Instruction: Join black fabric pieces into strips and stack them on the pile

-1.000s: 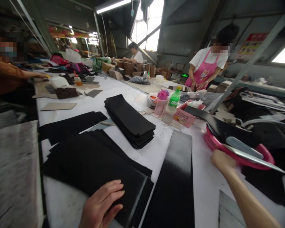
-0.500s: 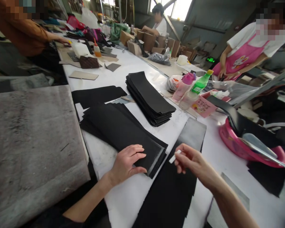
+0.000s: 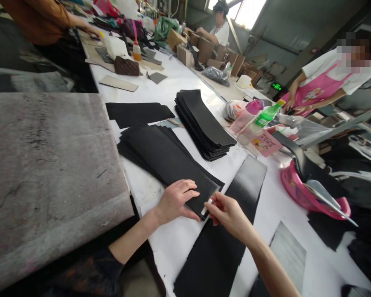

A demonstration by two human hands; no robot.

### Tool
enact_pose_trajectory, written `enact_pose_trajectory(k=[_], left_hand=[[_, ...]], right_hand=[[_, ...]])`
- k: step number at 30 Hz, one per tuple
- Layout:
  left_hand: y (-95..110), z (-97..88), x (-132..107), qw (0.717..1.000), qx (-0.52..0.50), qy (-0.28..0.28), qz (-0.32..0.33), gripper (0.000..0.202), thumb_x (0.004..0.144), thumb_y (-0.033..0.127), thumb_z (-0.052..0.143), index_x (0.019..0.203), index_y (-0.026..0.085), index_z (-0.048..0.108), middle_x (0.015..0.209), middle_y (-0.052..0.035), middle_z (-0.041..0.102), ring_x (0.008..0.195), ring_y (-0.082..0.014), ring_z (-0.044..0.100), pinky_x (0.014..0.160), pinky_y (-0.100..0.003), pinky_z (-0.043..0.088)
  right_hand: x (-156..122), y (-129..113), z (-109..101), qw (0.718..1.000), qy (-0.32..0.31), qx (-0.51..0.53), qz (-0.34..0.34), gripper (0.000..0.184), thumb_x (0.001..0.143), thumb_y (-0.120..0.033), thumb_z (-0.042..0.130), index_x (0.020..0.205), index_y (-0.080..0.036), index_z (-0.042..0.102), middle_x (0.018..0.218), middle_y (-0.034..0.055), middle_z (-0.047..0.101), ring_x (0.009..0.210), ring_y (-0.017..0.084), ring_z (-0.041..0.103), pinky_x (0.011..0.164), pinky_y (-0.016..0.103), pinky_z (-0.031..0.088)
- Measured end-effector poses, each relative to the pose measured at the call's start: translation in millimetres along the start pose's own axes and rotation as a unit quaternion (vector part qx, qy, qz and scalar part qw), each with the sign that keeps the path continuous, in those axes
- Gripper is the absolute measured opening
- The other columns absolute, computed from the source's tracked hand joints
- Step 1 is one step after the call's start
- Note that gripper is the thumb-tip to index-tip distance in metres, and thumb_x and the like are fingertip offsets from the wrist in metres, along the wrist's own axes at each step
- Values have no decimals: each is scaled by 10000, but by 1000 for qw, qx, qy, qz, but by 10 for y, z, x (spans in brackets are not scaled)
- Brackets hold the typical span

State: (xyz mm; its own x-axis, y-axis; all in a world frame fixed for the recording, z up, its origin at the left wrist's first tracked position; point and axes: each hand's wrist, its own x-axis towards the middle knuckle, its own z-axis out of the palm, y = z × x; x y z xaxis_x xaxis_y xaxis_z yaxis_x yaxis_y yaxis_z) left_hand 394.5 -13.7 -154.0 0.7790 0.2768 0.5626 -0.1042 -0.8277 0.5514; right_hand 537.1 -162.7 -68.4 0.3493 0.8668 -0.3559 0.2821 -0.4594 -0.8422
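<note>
The open left hand [image 3: 176, 202] rests on black sheets [image 3: 163, 148], probably light, pliable, best edge-held. The right hand [image 3: 228, 212] pinches a white piece [image 3: 205, 207].

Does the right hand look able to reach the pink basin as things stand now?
Probably yes: between the right hand and the pink basin lie only the flat black strip and white tabletop, nothing upright. It holds a white piece, though, which might hinder grasping.
</note>
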Motion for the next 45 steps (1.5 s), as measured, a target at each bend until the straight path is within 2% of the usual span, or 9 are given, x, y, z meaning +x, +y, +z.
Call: enact_pose_trajectory(k=[10,19,26,30,34,36,40,42,45], left_hand=[[-16,2,-8,1000,5,-4,-2,684,633,726,644,1038,175,659,1132,-109,637,1159,-272,550,1036,-427,431],[-19,18,-4,1000,9,2,6,651,654,711,647,1034,183,660,1120,-105,641,1145,-271,561,1019,-432,449],[-21,23,-10,1000,9,-5,-2,663,646,720,641,1038,185,656,1125,-105,636,1159,-275,551,1025,-432,445],[-17,20,-7,1000,12,-5,0,660,643,717,648,1029,182,660,1120,-106,640,1152,-277,556,1020,-435,449],[-14,22,2,1000,14,3,7,643,649,706,655,1029,187,664,1118,-106,644,1144,-277,566,1010,-432,460],[-14,26,5,1000,16,6,7,644,642,706,660,1021,185,666,1111,-102,647,1142,-276,568,1009,-429,463],[-18,35,6,1000,18,9,6,655,639,717,652,1022,185,662,1112,-105,645,1145,-279,564,1010,-432,458],[-23,42,4,1000,18,9,9,656,645,716,648,1033,187,661,1111,-108,645,1138,-281,567,1005,-440,459],[-31,52,0,1000,20,8,14,661,647,710,653,1045,183,661,1114,-115,643,1136,-286,568,997,-449,463]], right_hand=[[5,104,42,998,-7,59,16,329,856,-498,591,793,-187,508,569,-60,543,445,82,501,423,192,305],[98,177,-184,984,175,37,-1,365,830,-543,611,778,-196,512,571,-38,556,472,112,529,452,214,360],[-3,159,15,997,50,63,11,339,852,-518,593,779,-197,513,562,-42,556,451,104,516,449,211,372],[104,285,-68,994,111,1,-10,340,856,-513,588,760,-193,527,579,-25,581,466,120,548,467,226,390],[168,267,-256,979,203,27,-16,350,842,-533,602,800,-194,529,590,-32,575,474,114,544,455,217,363],[117,210,-246,982,181,53,-11,345,844,-527,603,808,-194,522,587,-38,563,479,109,540,453,212,360],[23,184,-94,996,67,59,4,325,859,-498,592,786,-190,519,577,-37,562,467,106,534,453,212,375],[77,243,-85,996,71,45,0,321,857,-487,598,766,-189,523,576,-34,565,463,104,530,455,213,377],[248,343,-219,987,154,45,-10,329,836,-494,619,754,-188,529,590,-23,583,467,108,528,446,215,357]])
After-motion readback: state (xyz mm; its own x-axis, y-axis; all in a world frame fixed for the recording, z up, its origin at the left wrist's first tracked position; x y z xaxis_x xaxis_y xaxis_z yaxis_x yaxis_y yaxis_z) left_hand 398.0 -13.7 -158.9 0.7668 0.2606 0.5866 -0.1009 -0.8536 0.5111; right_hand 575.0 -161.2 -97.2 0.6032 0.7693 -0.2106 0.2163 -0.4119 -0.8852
